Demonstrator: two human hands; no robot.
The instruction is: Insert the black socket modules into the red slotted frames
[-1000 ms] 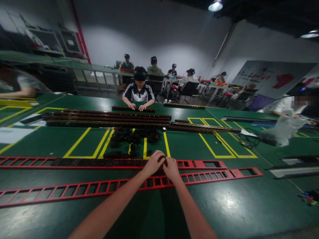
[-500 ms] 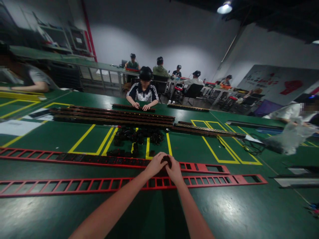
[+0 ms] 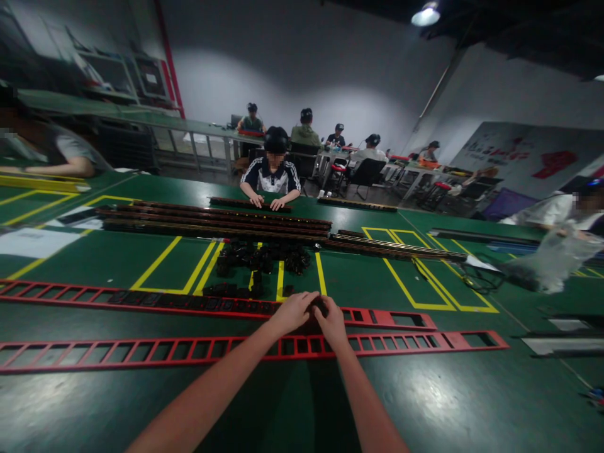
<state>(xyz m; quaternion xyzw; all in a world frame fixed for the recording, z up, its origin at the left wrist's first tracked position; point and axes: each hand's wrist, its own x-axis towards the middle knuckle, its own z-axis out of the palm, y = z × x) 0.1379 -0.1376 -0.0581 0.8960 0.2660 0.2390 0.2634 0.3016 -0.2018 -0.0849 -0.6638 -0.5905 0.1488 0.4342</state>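
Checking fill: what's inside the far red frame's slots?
Black parts fill several slots of the far red frame; leftmost slots stand open. The left hand and right hand cover a section; its contents can't be seen.

Two bare forearms [image 3: 226,377], tapering to bare wrists [image 3: 272,330], bare hands [image 3: 297,311]

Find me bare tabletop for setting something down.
Bare green tabletop lies beside your right forearm, this side of the nearer red ladder-shaped frame, and inside the yellow-outlined rectangle left of the black parts pile. Crowded: that pile and the long dark rails behind.
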